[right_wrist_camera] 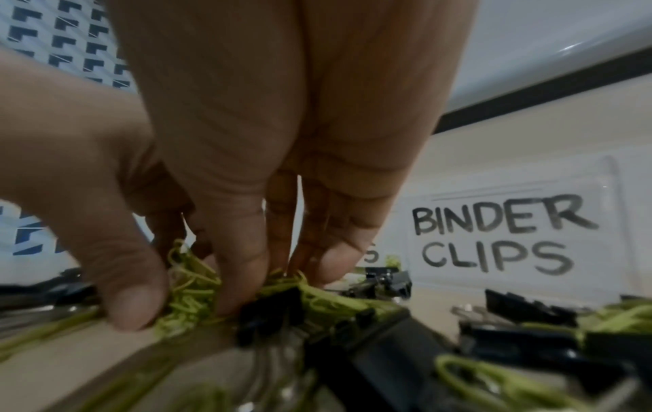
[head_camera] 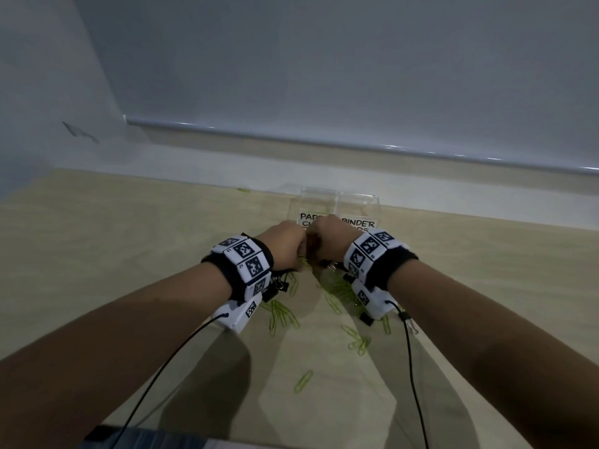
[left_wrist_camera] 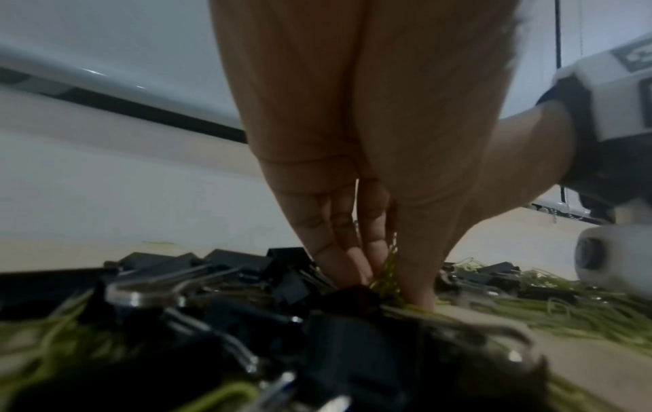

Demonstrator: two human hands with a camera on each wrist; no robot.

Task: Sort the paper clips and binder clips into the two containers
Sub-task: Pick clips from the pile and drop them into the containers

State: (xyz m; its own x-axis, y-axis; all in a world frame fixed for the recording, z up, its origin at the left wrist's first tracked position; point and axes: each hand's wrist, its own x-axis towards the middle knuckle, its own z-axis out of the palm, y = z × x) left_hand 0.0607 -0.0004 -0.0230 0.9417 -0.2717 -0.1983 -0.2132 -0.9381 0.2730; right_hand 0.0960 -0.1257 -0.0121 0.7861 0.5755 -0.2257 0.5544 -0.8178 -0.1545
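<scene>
A pale wooden table (head_camera: 129,241) carries scattered green paper clips (head_camera: 282,314), black binder clips (left_wrist_camera: 243,262) and two clear containers (head_camera: 356,205)

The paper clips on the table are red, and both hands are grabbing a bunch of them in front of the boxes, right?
Not red: the paper clips are green, as the right wrist view shows. The rest holds: the left hand and right hand grab a bunch of them in front of the boxes.
</scene>
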